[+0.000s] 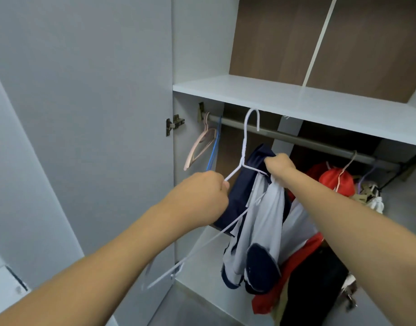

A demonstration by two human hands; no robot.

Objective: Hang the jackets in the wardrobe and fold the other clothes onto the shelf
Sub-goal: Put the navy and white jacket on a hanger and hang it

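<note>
You held a navy-and-pale-grey jacket (261, 212) of thin, slightly shiny fabric just below the grey metal hanging rail (296, 138), and it drooped in loose folds with a dark navy rounded panel at its lower end. Your right hand (278, 164) was clenched around a bunch of the jacket's navy cloth under the rail, together with one shoulder of the thin white wire hanger (245, 147). Your left hand (202, 196) gripped the hanger's other sloping arm, lower and to the left of the rail, while the hanger's long bottom bar slanted down past your left forearm. The hanger's hook stood upright in front of the rail; whether it touched the rail could not be told. At the rail's left end hung a pale pink plastic hanger (198, 147) and a blue wire hanger (214, 147), both bare. Toward the rail's right end hung a red garment (336, 182). A white flat shelf (296, 97) ran directly above the rail.
</note>
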